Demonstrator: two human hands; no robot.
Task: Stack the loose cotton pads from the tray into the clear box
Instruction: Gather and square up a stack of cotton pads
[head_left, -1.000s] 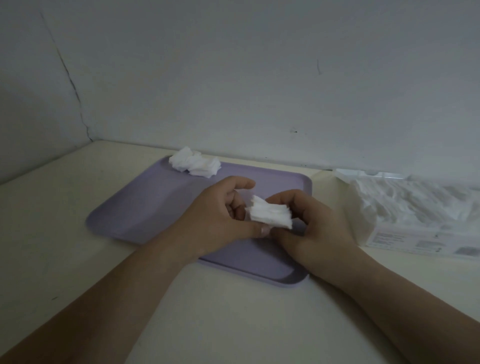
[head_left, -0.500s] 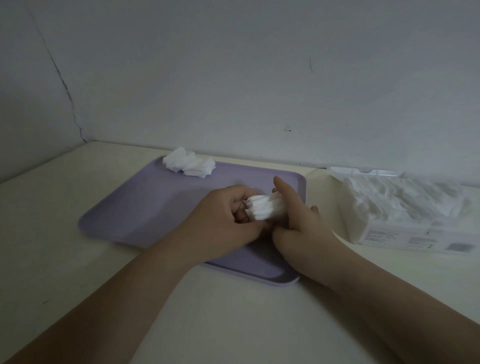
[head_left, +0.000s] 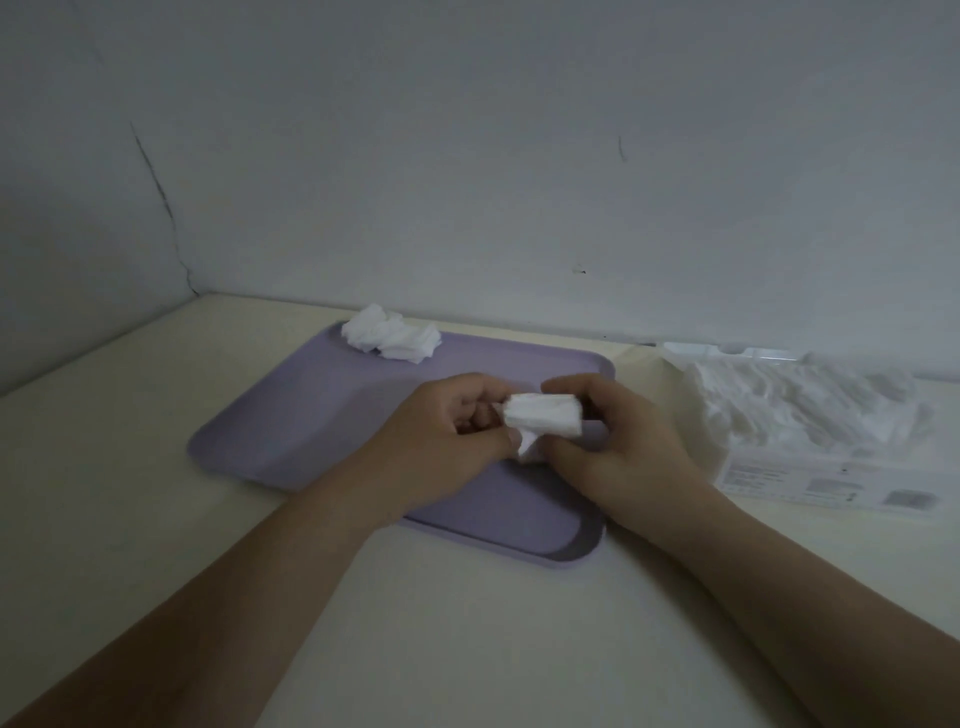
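Both left hand (head_left: 447, 431) and right hand (head_left: 618, 441) grip the pads (head_left: 543, 414) with curled fingers (head_left: 571, 385), now squeezed from a fan into a neat stack for the box (head_left: 810, 467).

1 tray (head_left: 311, 431), 1 box (head_left: 769, 475), 2 hands: left hand (head_left: 447, 441), right hand (head_left: 623, 447). 2 pad bunches: held bunch (head_left: 543, 413), far bunch (head_left: 392, 336). Pads per bunch: can't tell.

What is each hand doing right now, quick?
Left hand: grips the left end of the pad stack.
Right hand: grips the right end of the same stack.
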